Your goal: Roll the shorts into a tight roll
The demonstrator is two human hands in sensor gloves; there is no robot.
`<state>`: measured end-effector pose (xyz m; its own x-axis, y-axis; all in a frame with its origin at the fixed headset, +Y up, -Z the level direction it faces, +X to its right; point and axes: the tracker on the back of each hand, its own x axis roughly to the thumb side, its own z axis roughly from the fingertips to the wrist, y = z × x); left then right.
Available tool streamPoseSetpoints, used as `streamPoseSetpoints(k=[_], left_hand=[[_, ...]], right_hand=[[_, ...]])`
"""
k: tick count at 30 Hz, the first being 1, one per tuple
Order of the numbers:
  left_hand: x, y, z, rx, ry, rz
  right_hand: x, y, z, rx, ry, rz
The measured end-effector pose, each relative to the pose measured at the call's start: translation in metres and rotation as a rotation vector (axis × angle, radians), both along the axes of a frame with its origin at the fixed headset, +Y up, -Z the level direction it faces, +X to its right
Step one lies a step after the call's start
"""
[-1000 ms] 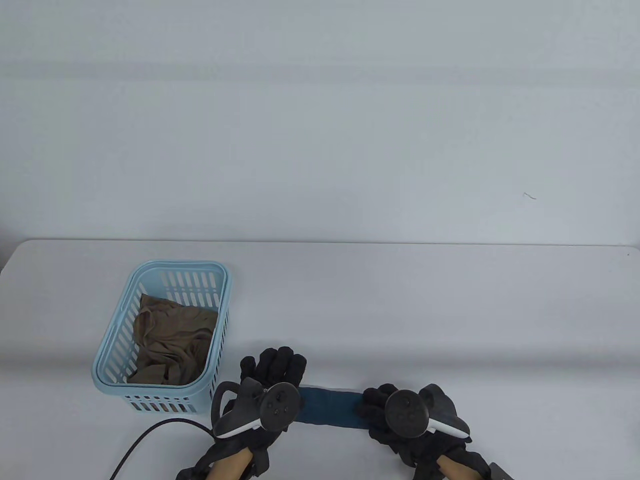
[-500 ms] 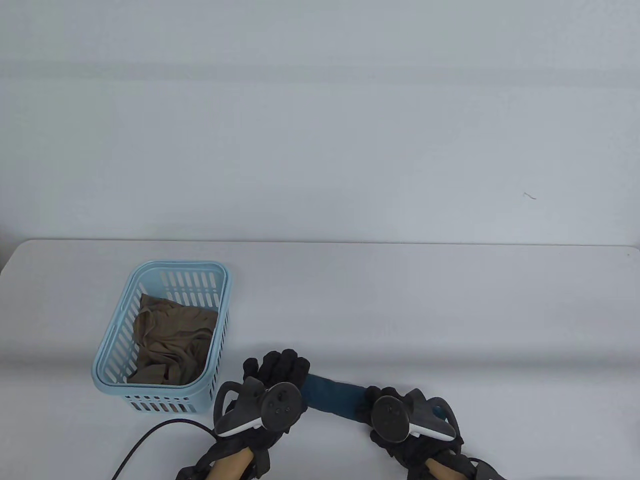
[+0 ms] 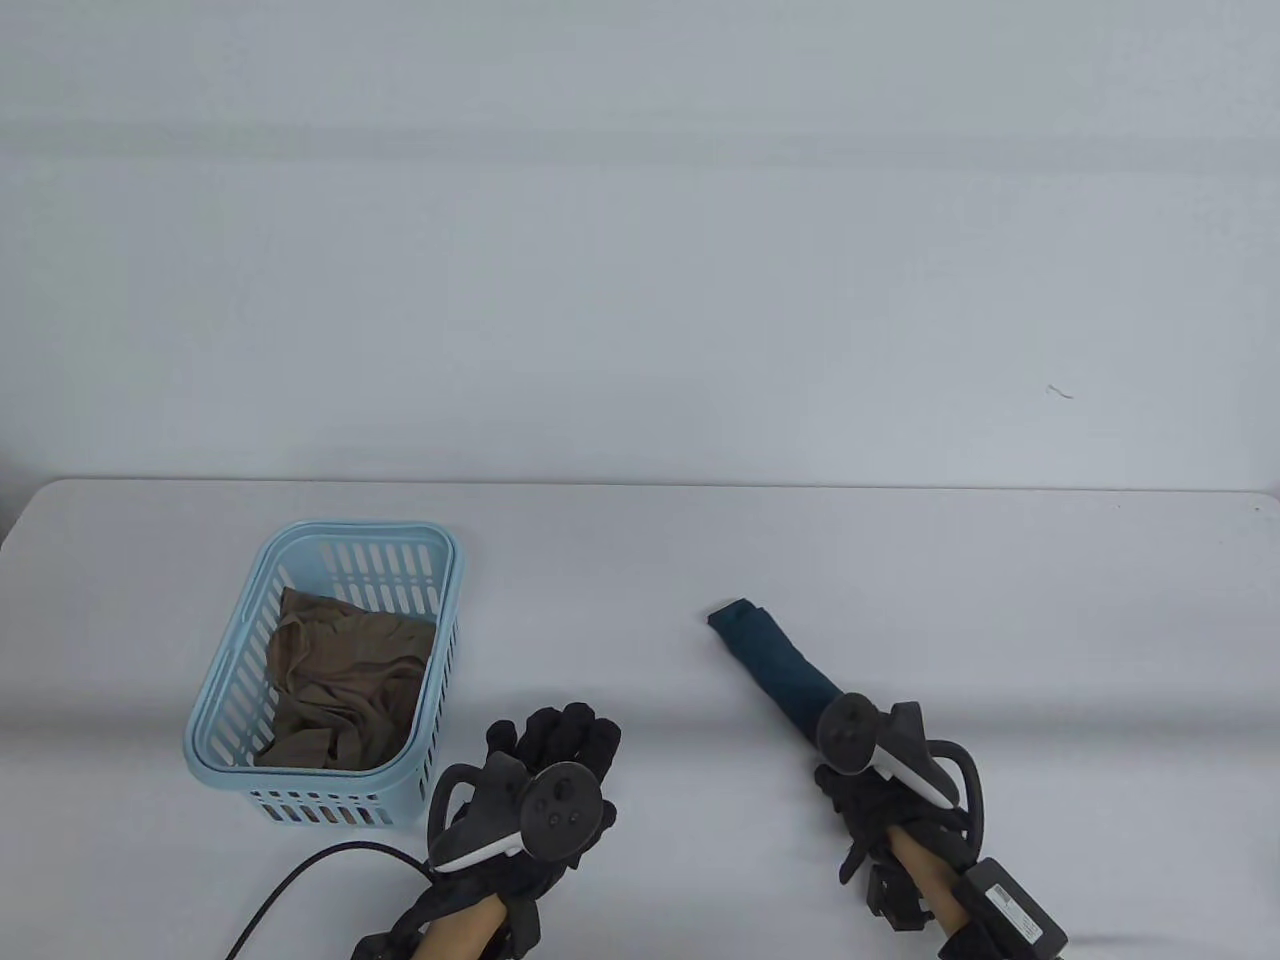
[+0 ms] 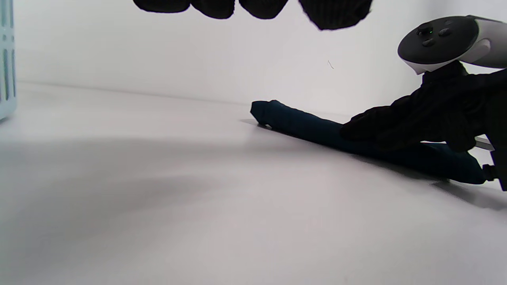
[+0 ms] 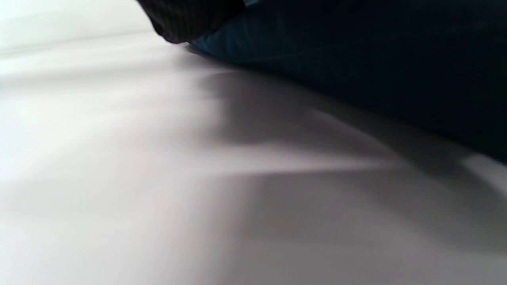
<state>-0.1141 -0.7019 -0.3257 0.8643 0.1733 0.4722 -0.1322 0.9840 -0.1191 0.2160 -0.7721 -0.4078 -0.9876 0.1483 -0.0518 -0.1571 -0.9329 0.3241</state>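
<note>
We find the shorts (image 3: 775, 668) already rolled into 1 narrow dark teal roll lying on the white desk (image 3: 900, 560), right of centre, its far end pointing up and to the left and its near end under the right hand (image 3: 870, 790). In the left wrist view the right hand (image 4: 420, 122) lies over the near part of the roll (image 4: 301, 124), its gloved fingers (image 4: 372, 124) draped on the cloth and curling over it; we judge that it holds the roll. The right wrist view shows only dark cloth (image 5: 356, 59) against the desk, close and blurred. The left hand (image 3: 545, 775) rests flat on the desk, well apart from the roll, fingers straight and close together, holding nothing. A light blue basket (image 3: 225, 690) stands at the left with a crumpled tan garment (image 3: 340, 685) inside. A black cable (image 3: 300, 880) runs to the left wrist.
</note>
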Motion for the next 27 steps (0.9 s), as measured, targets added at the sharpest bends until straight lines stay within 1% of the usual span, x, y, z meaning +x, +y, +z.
streamPoseSetpoints(k=[4, 8, 15, 24, 27], left_hand=[[-0.001, 0.000, 0.000, -0.004, 0.004, 0.002], [-0.001, -0.001, 0.000, -0.014, 0.004, -0.001], [0.000, -0.003, 0.000, -0.028, 0.002, -0.004], [0.003, -0.005, 0.002, -0.048, -0.007, -0.017], [0.005, -0.005, 0.002, -0.049, -0.013, -0.021]], right_hand=[[0.029, 0.000, -0.014, -0.010, -0.138, -0.013], [0.058, -0.001, -0.022, -0.010, -0.243, 0.001], [0.100, -0.002, -0.024, -0.021, -0.421, 0.024], [0.125, -0.002, -0.022, -0.016, -0.551, 0.037], [0.126, -0.001, -0.022, -0.017, -0.553, 0.015]])
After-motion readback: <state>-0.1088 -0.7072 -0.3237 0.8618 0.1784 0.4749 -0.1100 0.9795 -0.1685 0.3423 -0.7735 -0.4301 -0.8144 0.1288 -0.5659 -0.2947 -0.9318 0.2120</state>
